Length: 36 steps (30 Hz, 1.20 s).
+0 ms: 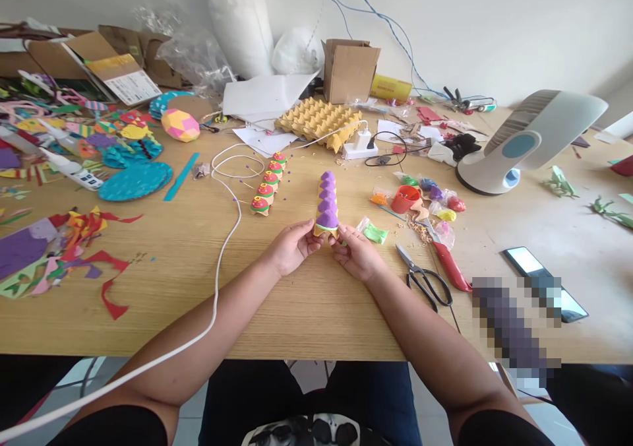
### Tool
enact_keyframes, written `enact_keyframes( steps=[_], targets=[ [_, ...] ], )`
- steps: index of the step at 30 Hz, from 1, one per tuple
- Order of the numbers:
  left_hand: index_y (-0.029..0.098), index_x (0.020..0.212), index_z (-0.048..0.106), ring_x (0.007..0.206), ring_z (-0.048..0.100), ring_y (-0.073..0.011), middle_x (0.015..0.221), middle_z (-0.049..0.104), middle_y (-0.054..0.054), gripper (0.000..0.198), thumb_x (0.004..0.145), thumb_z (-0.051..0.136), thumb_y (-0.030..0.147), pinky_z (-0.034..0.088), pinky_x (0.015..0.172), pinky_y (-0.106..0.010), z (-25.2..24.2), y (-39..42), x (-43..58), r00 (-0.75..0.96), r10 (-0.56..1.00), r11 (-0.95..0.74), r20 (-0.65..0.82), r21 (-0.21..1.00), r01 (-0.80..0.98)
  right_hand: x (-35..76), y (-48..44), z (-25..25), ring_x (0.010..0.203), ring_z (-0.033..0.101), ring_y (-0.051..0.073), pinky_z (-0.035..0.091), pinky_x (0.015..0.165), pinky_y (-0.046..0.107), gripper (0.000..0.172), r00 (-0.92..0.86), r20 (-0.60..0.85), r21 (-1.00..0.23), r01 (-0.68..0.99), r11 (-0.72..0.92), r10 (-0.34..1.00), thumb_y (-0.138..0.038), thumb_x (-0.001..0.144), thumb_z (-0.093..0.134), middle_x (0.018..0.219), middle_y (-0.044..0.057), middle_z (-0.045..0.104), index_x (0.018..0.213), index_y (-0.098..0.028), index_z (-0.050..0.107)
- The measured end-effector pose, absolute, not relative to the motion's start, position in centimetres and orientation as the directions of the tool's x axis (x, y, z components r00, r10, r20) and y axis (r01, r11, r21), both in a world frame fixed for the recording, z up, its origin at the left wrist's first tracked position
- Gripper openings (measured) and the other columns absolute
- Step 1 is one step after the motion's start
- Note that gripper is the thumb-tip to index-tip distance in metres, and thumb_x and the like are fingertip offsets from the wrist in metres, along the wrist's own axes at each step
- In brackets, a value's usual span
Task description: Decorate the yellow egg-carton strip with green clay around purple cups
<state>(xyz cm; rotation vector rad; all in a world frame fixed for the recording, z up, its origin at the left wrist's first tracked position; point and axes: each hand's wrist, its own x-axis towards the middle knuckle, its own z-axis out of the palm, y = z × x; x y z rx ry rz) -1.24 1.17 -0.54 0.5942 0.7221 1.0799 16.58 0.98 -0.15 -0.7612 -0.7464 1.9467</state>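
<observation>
Two arms (242,301) extend forward over the wooden table (316,314); left hand (295,247) and right hand (360,254) grip opposite sides of the purple carton strip (327,202), near end, mid-table. Fan (527,144) at right; white wall (459,24) behind.

Craft workroom, scissors (414,270), scraps (85,227) (colourful ones)

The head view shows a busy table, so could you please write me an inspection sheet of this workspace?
Surface: wooden table, bare in front of the body.
Job's things: purple-topped strip, pointing away from the body; red-and-green strip to its left.
Clutter: coloured scraps at left; scissors and red-handled tool at right.
Hands: left hand and right hand hold the purple-topped strip's near end.
Cables: white cable crosses in front of the left forearm.
Surroundings: white wall behind; fan at right.
</observation>
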Motion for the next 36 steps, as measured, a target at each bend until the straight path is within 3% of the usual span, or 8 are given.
enact_keyframes(
  steps=[9,18,24,31,36],
  targets=[
    [0.013,0.086,0.074,0.073,0.064,-0.0090,0.080,0.071,-0.005,0.020,0.078,0.080,0.030,0.052,0.063,-0.016,-0.33,1.08,-1.09,0.285,0.933,0.347,-0.221,0.762,-0.546,16.70,1.23,-0.62,0.053,0.033,0.005,0.022,0.044,0.018,0.038,-0.431,-0.211,-0.713,-0.546,-0.440,0.877,-0.041,0.072,0.084,0.076,-0.001,0.061,0.075,-0.019,0.053],
    [0.010,0.094,0.074,0.075,0.067,-0.0092,0.082,0.071,-0.007,0.017,0.083,0.074,0.024,0.055,0.065,-0.014,-0.86,1.16,-1.27,0.315,0.915,0.396,-0.251,0.704,-0.589,16.63,1.38,-0.61,0.051,0.031,0.006,0.020,0.042,0.018,0.038,-0.433,-0.272,-0.673,-0.553,-0.491,0.860,-0.041,0.069,0.086,0.068,-0.003,0.057,0.073,-0.019,0.055],
    [0.012,0.087,0.071,0.073,0.067,-0.0111,0.078,0.070,-0.006,0.010,0.086,0.070,0.022,0.056,0.061,-0.016,-0.65,1.21,-1.20,0.319,0.904,0.426,-0.285,0.651,-0.628,16.58,1.32,-0.43,0.049,0.030,0.004,0.019,0.042,0.016,0.040,-0.425,-0.275,-0.645,-0.584,-0.493,0.863,-0.037,0.065,0.089,0.063,-0.006,0.051,0.071,-0.017,0.055],
    [0.011,0.089,0.073,0.071,0.067,-0.0107,0.078,0.070,-0.006,0.011,0.085,0.072,0.021,0.056,0.059,-0.016,-0.82,1.19,-1.16,0.306,0.917,0.396,-0.257,0.690,-0.606,16.56,1.30,-0.44,0.050,0.033,0.004,0.020,0.042,0.016,0.040,-0.410,-0.305,-0.642,-0.578,-0.504,0.859,-0.038,0.066,0.089,0.066,-0.003,0.056,0.070,-0.017,0.055],
    [0.011,0.087,0.073,0.070,0.067,-0.0102,0.078,0.071,-0.006,0.010,0.083,0.073,0.021,0.055,0.059,-0.015,-0.96,1.15,-1.13,0.299,0.918,0.394,-0.261,0.691,-0.606,16.50,1.39,-0.73,0.049,0.028,0.003,0.017,0.042,0.017,0.040,-0.413,-0.278,-0.642,-0.592,-0.488,0.867,-0.037,0.068,0.088,0.064,-0.005,0.051,0.070,-0.017,0.053]
  ],
)
